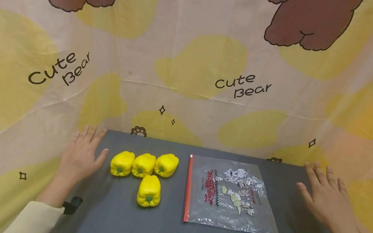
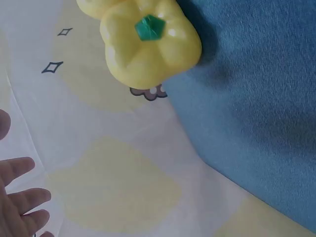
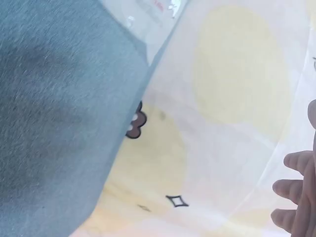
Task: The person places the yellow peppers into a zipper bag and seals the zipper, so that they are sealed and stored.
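Note:
Several yellow bell peppers with green stems sit on a dark grey mat. Three form a row: a left pepper [image 1: 122, 163], a middle pepper [image 1: 143, 165] and a right pepper [image 1: 166, 165]; a front pepper [image 1: 149, 191] lies just nearer. To their right a clear plastic zip bag [image 1: 233, 194], with a red zip edge and printed cartoon figures, lies flat. My left hand [image 1: 81, 155], fingers spread, is left of the peppers and holds nothing. Beyond the bag's right side, my right hand [image 1: 327, 195] is also spread and holds nothing. The left wrist view shows one pepper [image 2: 150, 42] closely.
The grey mat [image 1: 111, 213] covers the work surface. A curtain [image 1: 190, 72] printed with bears, yellow patches and lettering hangs behind it and along both sides. Dark straps [image 1: 73, 205] are around the wrists.

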Tool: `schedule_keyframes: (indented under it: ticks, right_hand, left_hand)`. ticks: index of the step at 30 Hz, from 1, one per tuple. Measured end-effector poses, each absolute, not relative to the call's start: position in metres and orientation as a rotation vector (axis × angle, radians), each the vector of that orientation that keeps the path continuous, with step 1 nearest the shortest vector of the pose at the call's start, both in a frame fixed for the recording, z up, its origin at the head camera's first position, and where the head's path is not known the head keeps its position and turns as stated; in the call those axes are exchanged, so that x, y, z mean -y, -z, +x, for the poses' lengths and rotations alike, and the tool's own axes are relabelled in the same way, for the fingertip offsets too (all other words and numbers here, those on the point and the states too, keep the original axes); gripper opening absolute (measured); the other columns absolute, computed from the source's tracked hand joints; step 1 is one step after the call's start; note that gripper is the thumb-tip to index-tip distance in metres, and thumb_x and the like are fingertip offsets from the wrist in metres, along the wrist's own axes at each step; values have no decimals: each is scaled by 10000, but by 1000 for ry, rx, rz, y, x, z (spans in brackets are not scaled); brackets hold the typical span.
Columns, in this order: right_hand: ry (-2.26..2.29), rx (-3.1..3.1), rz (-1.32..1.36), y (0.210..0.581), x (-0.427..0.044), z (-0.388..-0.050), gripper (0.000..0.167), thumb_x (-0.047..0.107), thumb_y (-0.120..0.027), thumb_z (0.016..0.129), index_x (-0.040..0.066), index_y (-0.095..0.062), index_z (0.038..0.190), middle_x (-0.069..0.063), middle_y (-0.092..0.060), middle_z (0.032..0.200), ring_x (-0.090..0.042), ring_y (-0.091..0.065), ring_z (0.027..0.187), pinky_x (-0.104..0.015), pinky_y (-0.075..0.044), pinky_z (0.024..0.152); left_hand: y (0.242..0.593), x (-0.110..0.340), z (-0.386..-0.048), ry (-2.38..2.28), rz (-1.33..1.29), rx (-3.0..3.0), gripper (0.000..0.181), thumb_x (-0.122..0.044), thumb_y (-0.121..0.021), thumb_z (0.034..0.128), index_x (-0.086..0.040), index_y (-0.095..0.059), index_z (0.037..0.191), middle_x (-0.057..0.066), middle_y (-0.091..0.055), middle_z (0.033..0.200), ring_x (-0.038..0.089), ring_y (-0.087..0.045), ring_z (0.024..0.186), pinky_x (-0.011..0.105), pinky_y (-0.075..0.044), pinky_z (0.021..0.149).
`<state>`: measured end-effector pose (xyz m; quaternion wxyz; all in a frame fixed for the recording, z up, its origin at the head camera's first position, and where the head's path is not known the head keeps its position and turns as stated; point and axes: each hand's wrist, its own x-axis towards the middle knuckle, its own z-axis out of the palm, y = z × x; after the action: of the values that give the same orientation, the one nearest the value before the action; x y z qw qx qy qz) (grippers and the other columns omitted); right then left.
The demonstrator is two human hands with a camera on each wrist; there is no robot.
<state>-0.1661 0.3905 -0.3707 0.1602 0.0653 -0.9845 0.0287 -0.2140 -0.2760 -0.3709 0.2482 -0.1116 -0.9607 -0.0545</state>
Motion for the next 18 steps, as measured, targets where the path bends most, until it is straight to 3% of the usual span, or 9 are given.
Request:
schedule_keyframes:
  ticks: [4, 7, 11, 18]
  right_hand:
    - [-72, 2792, 188, 366, -380, -164, 723, 451, -405, 1006, 192, -22, 1562, -262, -102, 1581, -504, 73, 1438, -648, 132, 1120]
    - [-36, 2748, 194, 362, -373, -164, 712, 465, -442, 989, 190, -117, 1559, -263, -218, 1549, -546, -83, 1413, -710, -45, 1094]
    - [-57, 2636, 260, 358, -364, -164, 654, 425, -544, 949, 109, -335, 1483, -278, -421, 1392, -543, -361, 1255, -698, -277, 962]
    - [-257, 2490, 366, 358, -346, -166, 547, 324, -698, 851, 43, -546, 1295, -281, -563, 1228, -499, -497, 1088, -639, -375, 869]
  left_hand:
    - [371, 272, -211, 150, -298, 2576, 638, -341, -619, 872, -49, -449, 1412, 317, -410, 1434, 531, -344, 1329, 653, -303, 1058]
    - [371, 268, -208, 181, -293, 2555, 634, -340, -645, 851, -60, -475, 1394, 295, -433, 1427, 545, -389, 1287, 675, -354, 996]
    - [373, 263, -205, 271, -311, 2516, 614, -317, -667, 838, -54, -502, 1368, 282, -472, 1396, 531, -438, 1242, 672, -375, 972]
    - [374, 249, -197, 486, -328, 2469, 555, -279, -663, 854, -59, -527, 1346, 227, -547, 1332, 443, -493, 1204, 610, -409, 959]
